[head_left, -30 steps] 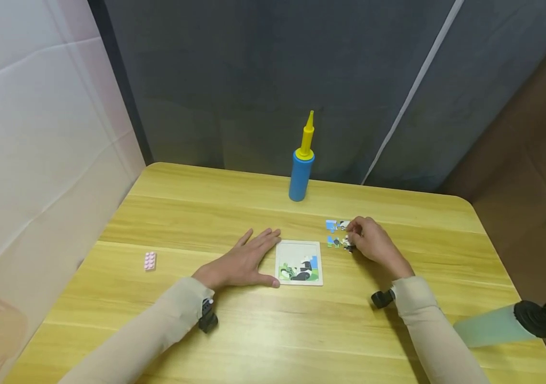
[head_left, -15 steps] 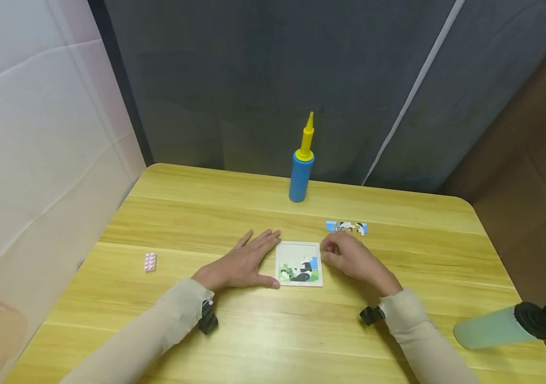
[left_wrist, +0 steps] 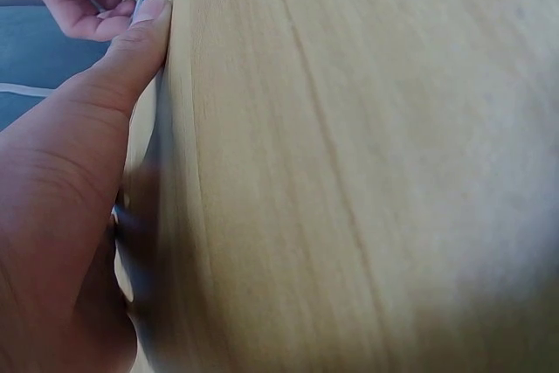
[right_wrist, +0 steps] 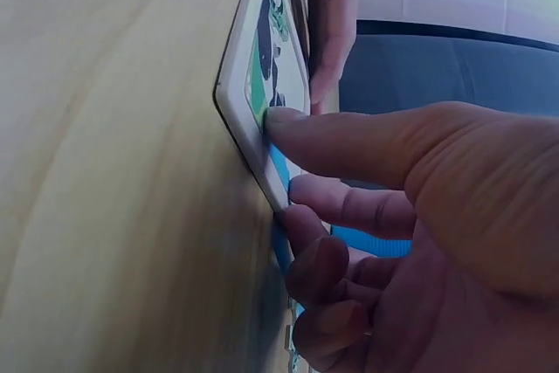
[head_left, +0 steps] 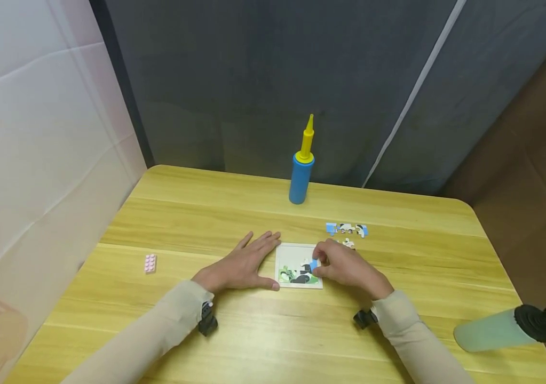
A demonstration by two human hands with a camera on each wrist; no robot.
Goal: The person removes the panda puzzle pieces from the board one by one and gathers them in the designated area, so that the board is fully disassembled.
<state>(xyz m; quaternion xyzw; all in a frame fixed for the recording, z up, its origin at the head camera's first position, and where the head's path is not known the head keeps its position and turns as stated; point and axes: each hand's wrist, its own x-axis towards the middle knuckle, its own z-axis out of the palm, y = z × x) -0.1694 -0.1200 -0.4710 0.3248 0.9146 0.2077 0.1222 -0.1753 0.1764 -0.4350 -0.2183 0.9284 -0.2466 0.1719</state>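
A small square panda jigsaw puzzle (head_left: 297,277) in a pale frame lies on the table. Its lower part is filled and its upper part shows bare backing. My left hand (head_left: 244,262) rests spread out at the frame's left side, thumb and fingertips touching its edge. My right hand (head_left: 347,264) reaches over the right edge. Its thumb and forefinger pinch a blue puzzle piece (right_wrist: 279,162) at the puzzle's right side; the other fingers are curled beside the frame. Loose puzzle pieces (head_left: 346,229) lie in rows behind the right hand, some partly hidden by it.
A blue and yellow hand pump (head_left: 300,178) stands upright at the table's back. A pink toy brick (head_left: 150,263) lies far left. At the right lies a pale green bottle (head_left: 491,328) with a black top. Dark cloth (head_left: 253,80) hangs behind the table.
My right hand has moved left and towards me, from the loose pieces to the puzzle's right side. A loose piece it covered shows again. My left hand has stayed put.
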